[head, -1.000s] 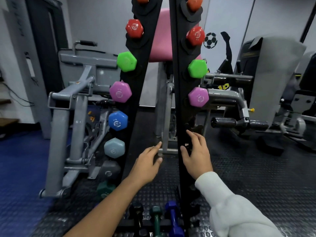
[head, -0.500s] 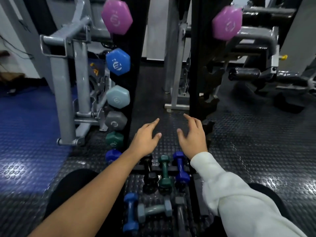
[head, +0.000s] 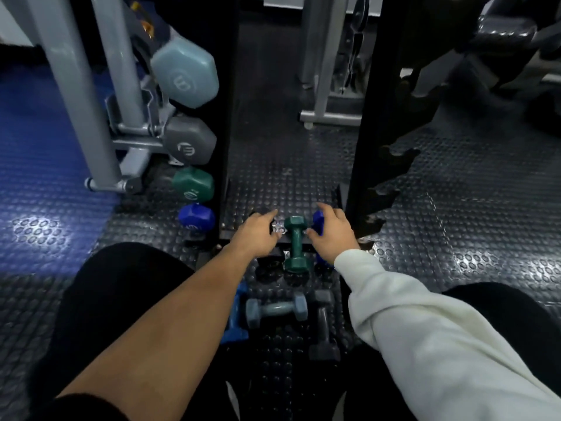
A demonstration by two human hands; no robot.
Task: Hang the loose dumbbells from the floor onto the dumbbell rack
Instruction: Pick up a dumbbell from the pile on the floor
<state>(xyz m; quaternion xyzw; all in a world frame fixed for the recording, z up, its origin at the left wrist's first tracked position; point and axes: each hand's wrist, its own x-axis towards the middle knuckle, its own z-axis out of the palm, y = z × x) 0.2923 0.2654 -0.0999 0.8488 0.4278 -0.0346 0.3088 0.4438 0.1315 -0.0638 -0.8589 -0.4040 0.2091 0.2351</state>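
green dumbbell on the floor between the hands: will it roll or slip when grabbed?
Probably no roll: the green dumbbell has flat-sided heads lying on the studded floor mat. Likely rigid and heavy for its size, being a solid weight. Its matte coating looks grippy, so a wrap round the narrow handle should hold.

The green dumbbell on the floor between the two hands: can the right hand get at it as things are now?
Probably yes. The green dumbbell lies uncovered just beside the right hand, which is over the dark blue dumbbell. The left hand is on its other side, over a black dumbbell, not covering it.
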